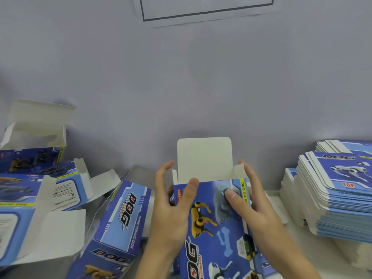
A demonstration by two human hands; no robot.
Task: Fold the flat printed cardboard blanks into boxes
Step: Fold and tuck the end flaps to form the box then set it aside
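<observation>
Pale wall (181,77) behind cluttered bench. Head view: box (213,214) sits centre, clasped by left hand (171,210) and right hand (255,206), thumbs pressing the front, lid flap (204,158) upright. Risk: side tabs snag, flap creases. Box bottom cut off; blank stack (338,194) right.

Both hands, left (171,210) and right (255,208), are bare, with forearms uncovered by any visible sleeve.

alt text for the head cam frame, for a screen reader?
Two hands, left hand and right hand, grip a blue printed box, its white top flap standing open. Folded open boxes lie to the left; a stack of flat blanks sits to the right.
</observation>
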